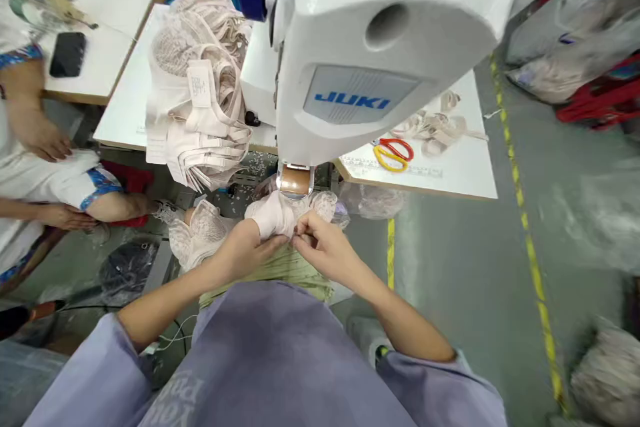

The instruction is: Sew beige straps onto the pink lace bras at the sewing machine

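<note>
A pale beige lace bra lies across my lap, just below the front of a white sewing machine. My left hand grips the bra's fabric, thumb stretched along its near edge. Close beside it, my right hand pinches the edge of the same bra between thumb and curled fingers. One lace cup hangs out to the left of my left hand. Under the bra, a green cloth covers my lap.
A heap of beige bras with a tag lies left of the machine. Red-and-yellow scissors and beige straps lie on the right table. At left, another person sits near a phone. Bagged goods stand at right.
</note>
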